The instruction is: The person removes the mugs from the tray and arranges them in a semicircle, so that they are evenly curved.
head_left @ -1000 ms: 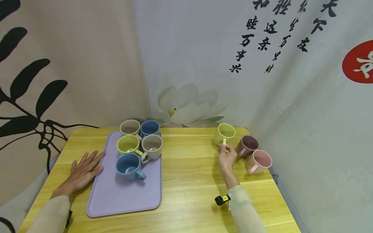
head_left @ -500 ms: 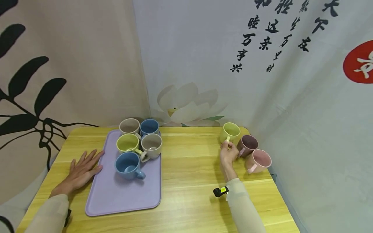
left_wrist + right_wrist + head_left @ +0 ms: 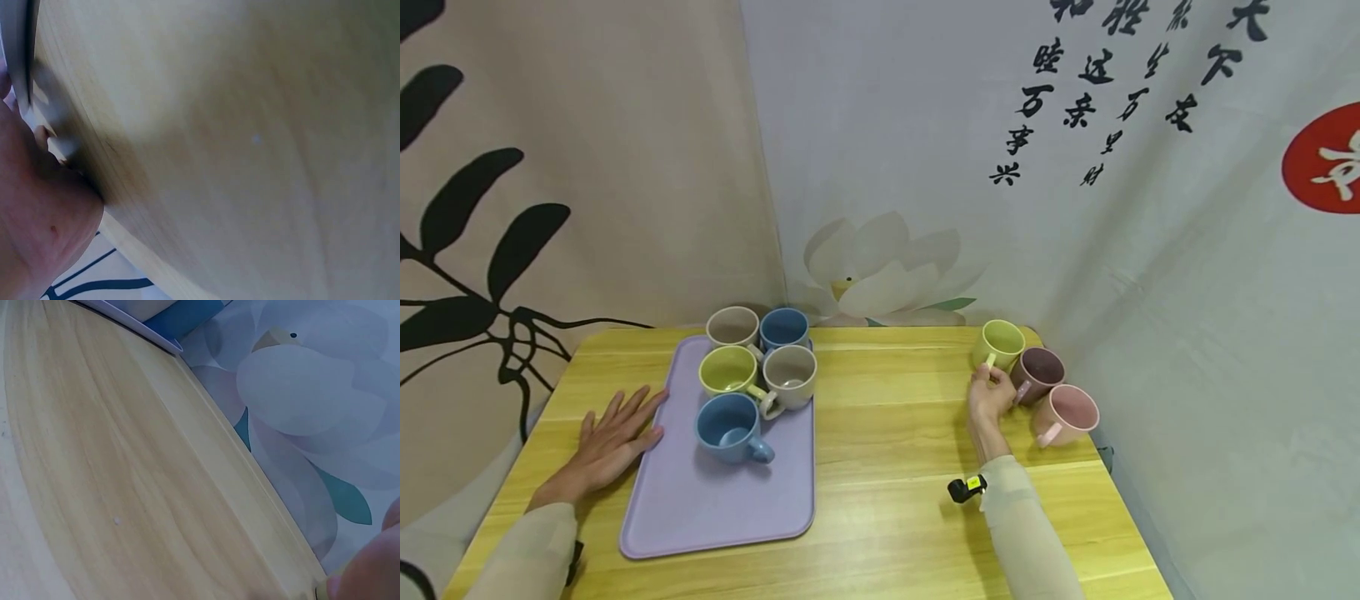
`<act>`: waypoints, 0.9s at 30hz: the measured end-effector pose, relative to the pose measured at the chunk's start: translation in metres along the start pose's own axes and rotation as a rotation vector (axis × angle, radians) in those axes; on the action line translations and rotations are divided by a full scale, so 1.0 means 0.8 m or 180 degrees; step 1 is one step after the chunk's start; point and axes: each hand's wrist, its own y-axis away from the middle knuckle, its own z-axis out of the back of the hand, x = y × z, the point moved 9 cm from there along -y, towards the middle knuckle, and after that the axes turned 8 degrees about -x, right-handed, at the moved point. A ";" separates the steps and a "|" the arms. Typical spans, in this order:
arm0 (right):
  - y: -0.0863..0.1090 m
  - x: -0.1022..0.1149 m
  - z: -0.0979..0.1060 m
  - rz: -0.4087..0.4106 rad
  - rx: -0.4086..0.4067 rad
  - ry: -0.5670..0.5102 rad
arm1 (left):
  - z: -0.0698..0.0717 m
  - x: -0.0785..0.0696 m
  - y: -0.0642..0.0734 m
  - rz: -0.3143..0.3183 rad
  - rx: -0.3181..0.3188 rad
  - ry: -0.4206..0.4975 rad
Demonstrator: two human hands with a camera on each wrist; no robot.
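My right hand (image 3: 990, 396) pinches the handle of a yellow-green mug (image 3: 1002, 340) near the back right corner of the table. Close by stand a dark mauve mug (image 3: 1040, 372) and a pink mug (image 3: 1070, 410), the pink one nearest the right edge. Flat on the table, my left hand (image 3: 613, 442) has its fingers spread, fingertips at the left rim of a lilac tray (image 3: 700, 525). On that tray are a front blue mug (image 3: 728, 427), a yellow-green mug (image 3: 727, 369), a grey mug (image 3: 792, 375), a beige mug (image 3: 733, 325) and a back blue mug (image 3: 786, 326).
The wooden table (image 3: 887, 467) reaches back to a printed curtain (image 3: 895, 150) with a flower and dark characters. Bare wood lies between the tray and the right-hand mugs. A black wrist camera (image 3: 966, 488) sits on the right sleeve.
My right hand has shifted the yellow-green mug to the right, closer to the dark mauve mug. The left hand and the mugs on the tray stay put.
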 end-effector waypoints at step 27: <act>-0.009 -0.007 0.006 0.0104 -0.0299 0.0081 | -0.001 -0.001 -0.001 0.0004 -0.0007 -0.0011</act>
